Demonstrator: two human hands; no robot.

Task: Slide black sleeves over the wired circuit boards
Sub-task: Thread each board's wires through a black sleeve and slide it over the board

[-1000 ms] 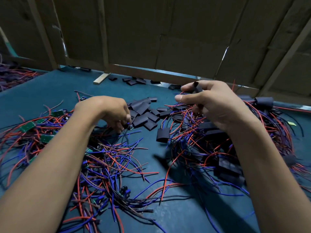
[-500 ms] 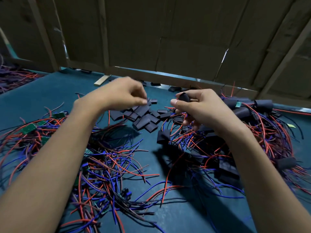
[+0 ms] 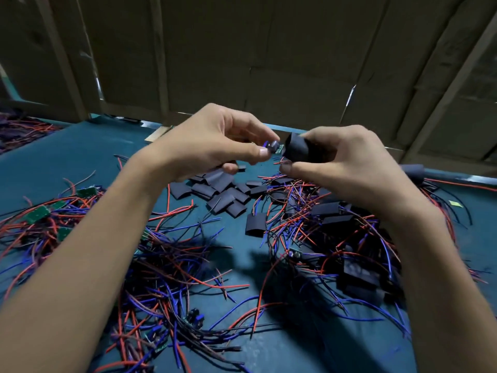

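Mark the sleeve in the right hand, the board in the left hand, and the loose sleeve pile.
black sleeve (image 3: 297, 149), head view: its curved outer wall.
circuit board (image 3: 277, 148), head view: end nearest the sleeve mouth.
loose sleeve pile (image 3: 223, 191), head view: a flat sleeve mid-pile.

we see a matt black sleeve (image 3: 298, 149), rubbery and smooth, loose sleeves (image 3: 223, 192) alike. the wires (image 3: 188, 275) wear glossy plastic insulation. the tabletop (image 3: 67, 157) looks matt teal, the back wall (image 3: 269, 49) rough cardboard.

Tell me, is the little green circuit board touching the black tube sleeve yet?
Cannot tell. In the head view the green circuit board tip meets the black tube sleeve mouth; no clear gap or contact.
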